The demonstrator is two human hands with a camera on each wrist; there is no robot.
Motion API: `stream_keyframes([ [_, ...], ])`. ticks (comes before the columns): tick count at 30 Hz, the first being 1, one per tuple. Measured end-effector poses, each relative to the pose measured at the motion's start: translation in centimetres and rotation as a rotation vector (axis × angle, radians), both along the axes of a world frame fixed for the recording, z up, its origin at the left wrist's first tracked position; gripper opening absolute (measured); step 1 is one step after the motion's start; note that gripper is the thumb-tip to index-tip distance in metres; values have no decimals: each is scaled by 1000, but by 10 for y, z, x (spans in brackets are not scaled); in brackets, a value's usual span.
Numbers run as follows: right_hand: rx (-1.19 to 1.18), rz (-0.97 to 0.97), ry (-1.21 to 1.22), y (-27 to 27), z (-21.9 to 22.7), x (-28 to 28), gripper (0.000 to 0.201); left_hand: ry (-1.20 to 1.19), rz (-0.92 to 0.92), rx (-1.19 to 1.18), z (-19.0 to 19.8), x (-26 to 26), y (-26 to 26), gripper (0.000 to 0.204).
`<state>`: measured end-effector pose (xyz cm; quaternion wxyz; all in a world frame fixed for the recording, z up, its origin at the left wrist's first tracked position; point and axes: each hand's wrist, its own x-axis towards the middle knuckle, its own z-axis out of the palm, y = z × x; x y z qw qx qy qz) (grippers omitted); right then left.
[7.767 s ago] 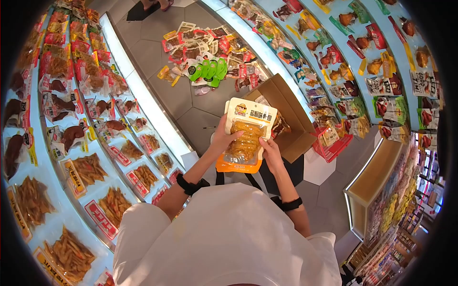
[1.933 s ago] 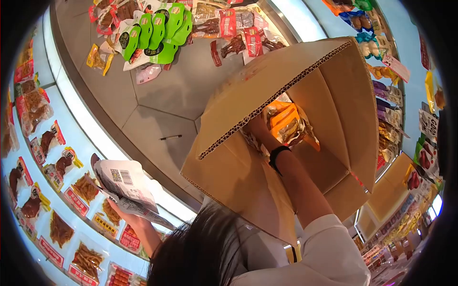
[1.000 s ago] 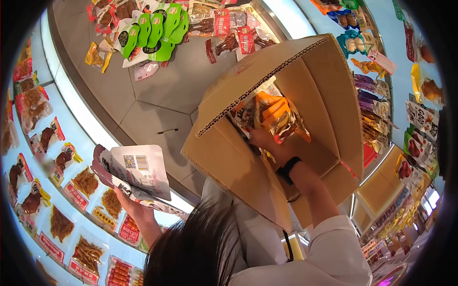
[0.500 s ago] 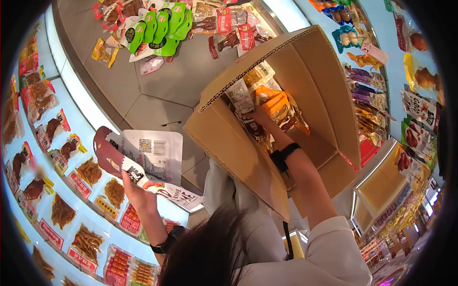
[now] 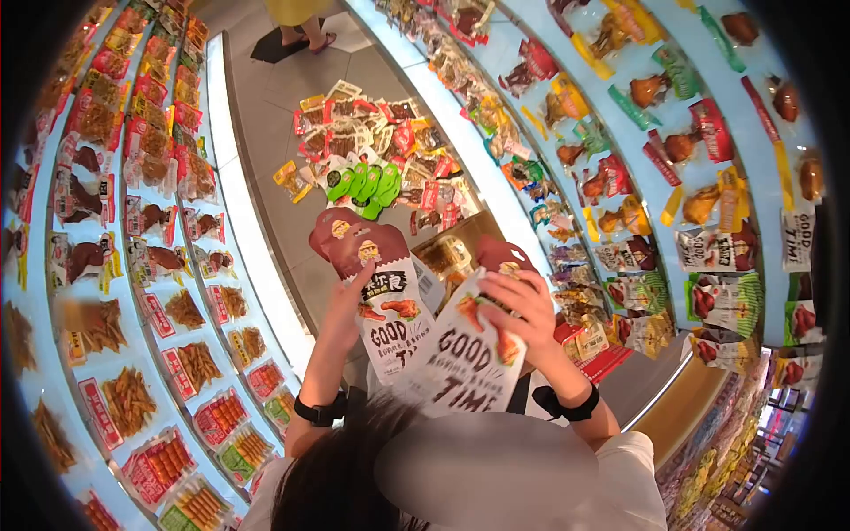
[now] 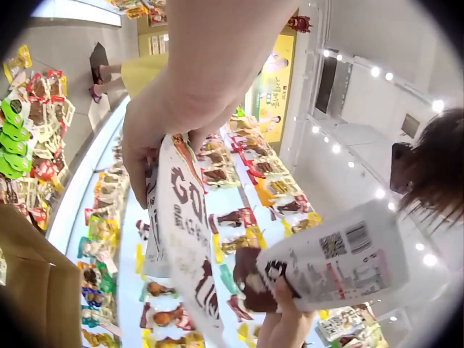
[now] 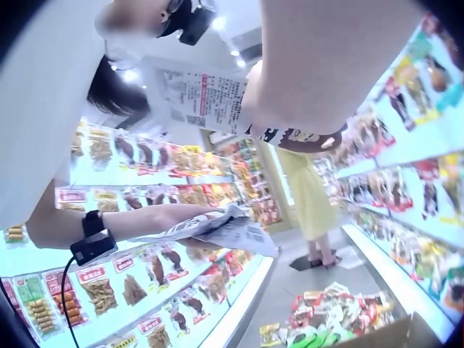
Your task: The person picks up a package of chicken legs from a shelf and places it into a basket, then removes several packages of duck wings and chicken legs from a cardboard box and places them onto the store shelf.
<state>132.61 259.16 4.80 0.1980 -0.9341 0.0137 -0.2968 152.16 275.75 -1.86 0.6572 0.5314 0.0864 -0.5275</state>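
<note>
In the head view my left hand (image 5: 341, 310) grips white-and-maroon "GOOD TIME" food pouches (image 5: 387, 323), at least two overlapping, with the thumb on the front. My right hand (image 5: 522, 314) holds a similar pouch (image 5: 465, 354) from its right side, fingers spread over the upper front. The lower parts of the pouches lie close together in front of my body. In the left wrist view the left hand's pouches (image 6: 185, 232) hang edge-on, and the other pouch (image 6: 337, 257) shows its barcode side. Behind the pouches, the cardboard box (image 5: 478, 232) is mostly hidden.
A pile of mixed packets (image 5: 363, 181) lies on the grey floor (image 5: 266, 177) beyond the box. Lit shelves of packaged food (image 5: 177, 265) curve along both sides. A red basket (image 5: 606, 361) stands at the right. A person's legs (image 5: 301, 34) are at the far end.
My right hand has come out of the box and now holds a pouch. My left hand has moved right and up with its pouches, which now face front. The head view has shifted, showing more shelves.
</note>
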Motion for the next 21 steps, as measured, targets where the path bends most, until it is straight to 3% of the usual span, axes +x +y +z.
stream_keyframes([
  [2,-241,199,-103,15,45,15,23,-31,-70,-60,49,-14,-7,30],
  [6,-261,338,-55,35,84,30,29,-73,-152,-262,120,-24,1,31],
  [8,-193,323,-28,44,97,32,39,-130,-150,-300,131,-17,8,33],
  [9,-164,332,-8,49,101,35,42,-64,-223,-374,131,-8,15,33],
  [12,-261,368,171,64,122,47,54,52,-204,-482,140,3,29,38],
  [14,-343,396,185,73,125,65,64,-45,-384,-438,143,17,49,39],
  [18,-210,247,227,102,134,102,57,217,-282,-507,118,37,67,33],
  [20,-164,27,140,108,127,115,52,318,-231,-504,104,51,70,32],
  [21,64,-113,34,116,119,120,45,344,-215,-484,100,59,74,33],
])
